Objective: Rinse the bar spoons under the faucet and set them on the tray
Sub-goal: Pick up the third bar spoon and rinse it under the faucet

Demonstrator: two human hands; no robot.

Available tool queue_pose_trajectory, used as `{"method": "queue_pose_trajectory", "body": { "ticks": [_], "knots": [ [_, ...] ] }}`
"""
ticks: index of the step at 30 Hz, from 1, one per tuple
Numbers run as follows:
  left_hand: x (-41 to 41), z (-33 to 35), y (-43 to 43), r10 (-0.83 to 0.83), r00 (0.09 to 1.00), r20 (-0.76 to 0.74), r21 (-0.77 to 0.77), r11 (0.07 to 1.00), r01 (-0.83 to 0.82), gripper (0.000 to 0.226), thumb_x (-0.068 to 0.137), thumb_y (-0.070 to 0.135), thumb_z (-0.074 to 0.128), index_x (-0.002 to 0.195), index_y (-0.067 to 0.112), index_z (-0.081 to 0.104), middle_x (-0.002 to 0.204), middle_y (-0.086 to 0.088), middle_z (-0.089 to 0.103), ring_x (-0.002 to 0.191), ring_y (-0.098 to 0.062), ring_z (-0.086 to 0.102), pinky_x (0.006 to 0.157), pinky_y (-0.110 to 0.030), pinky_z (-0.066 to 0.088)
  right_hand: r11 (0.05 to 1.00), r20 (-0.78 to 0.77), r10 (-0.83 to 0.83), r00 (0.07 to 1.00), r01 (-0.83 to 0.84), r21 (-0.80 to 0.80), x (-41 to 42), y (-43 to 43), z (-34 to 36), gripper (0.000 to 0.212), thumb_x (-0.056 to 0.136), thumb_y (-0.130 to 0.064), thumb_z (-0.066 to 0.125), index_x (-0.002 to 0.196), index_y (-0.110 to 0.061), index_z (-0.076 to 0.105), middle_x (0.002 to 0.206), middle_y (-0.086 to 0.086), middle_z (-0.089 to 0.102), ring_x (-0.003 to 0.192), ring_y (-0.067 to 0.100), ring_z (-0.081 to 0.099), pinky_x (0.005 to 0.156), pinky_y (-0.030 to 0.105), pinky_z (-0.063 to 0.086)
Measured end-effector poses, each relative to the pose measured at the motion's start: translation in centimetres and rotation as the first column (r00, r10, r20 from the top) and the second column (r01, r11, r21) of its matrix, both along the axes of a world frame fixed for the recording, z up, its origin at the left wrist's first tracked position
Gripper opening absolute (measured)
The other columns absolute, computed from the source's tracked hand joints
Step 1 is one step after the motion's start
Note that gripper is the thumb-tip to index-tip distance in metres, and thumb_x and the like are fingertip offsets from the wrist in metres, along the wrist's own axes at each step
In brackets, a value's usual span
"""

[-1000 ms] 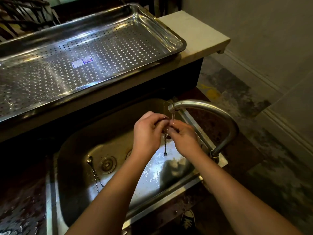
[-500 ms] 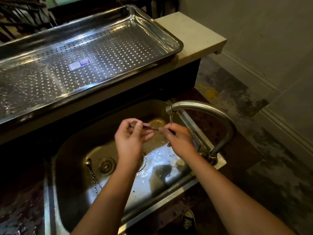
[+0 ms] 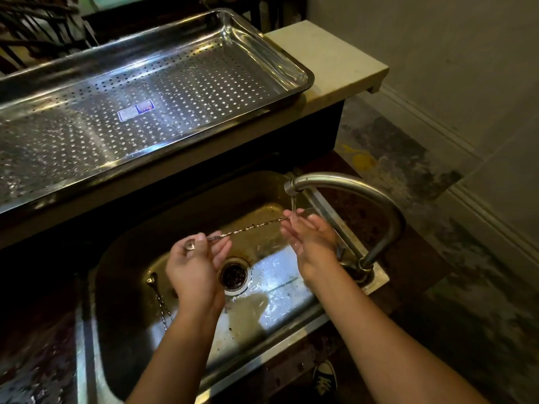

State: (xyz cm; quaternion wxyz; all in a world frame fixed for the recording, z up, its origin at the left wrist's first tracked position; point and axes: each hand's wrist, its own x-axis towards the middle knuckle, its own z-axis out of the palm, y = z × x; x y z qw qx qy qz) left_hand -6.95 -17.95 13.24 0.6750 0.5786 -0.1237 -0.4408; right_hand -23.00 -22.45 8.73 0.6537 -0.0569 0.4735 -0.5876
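The bar spoon (image 3: 250,227) lies level just below the faucet (image 3: 350,185). The right hand (image 3: 312,239) pinches its far end in the water under the faucet's spout, and the left hand (image 3: 197,265), left of the faucet, grips its bowl end. The tray (image 3: 302,70) sits behind the faucet to its left.

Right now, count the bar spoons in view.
2. One bar spoon stretches between left hand and right hand under the faucet; a second spoon lies in the sink's left, end hidden behind the forearm.

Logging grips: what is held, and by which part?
The bar spoon: the left hand pinches its bowl end; the right hand touches the stem's other end, grip unclear.
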Motion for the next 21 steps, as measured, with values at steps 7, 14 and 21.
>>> {"method": "queue_pose_trajectory", "body": {
  "ticks": [7,14,21],
  "knots": [
    [0.0,-0.4,2.3,-0.1,0.994,0.035,-0.03,0.994,0.101,0.003,0.095,0.003,0.052,0.093,0.004,0.054,0.093,-0.025,0.069,0.08,-0.032,0.072,0.073,-0.037,0.061,0.998,0.004,0.048,0.999,-0.049,0.031,-0.8,-0.1,-0.2,0.019,0.097,-0.027,0.058,0.093,-0.009,0.062,0.082,0.009,0.077,0.067,0.017,0.073,0.056,0.027,0.058],
    [-0.5,-0.9,3.3,-0.139,0.987,0.076,-0.006,0.99,0.14,0.003,0.09,-0.001,0.057,0.089,0.002,0.056,0.085,-0.019,0.073,0.073,-0.029,0.072,0.063,-0.03,0.06,0.989,0.144,0.142,0.979,-0.136,-0.049,0.9,1.7,-0.2,0.019,0.087,0.005,0.064,0.101,-0.007,0.059,0.088,0.009,0.075,0.074,0.015,0.072,0.065,0.024,0.058],
    [-1.6,-2.2,4.8,-0.245,0.962,0.121,0.058,0.969,0.239,0.003,0.084,-0.004,0.065,0.083,-0.001,0.064,0.081,-0.024,0.072,0.072,-0.035,0.072,0.061,-0.03,0.058,0.986,-0.031,0.166,0.986,-0.166,0.022,1.0,0.9,0.3,0.029,0.102,-0.033,0.049,0.098,-0.006,0.059,0.07,0.006,0.075,0.058,0.014,0.07,0.051,0.023,0.055]
  ]
}}
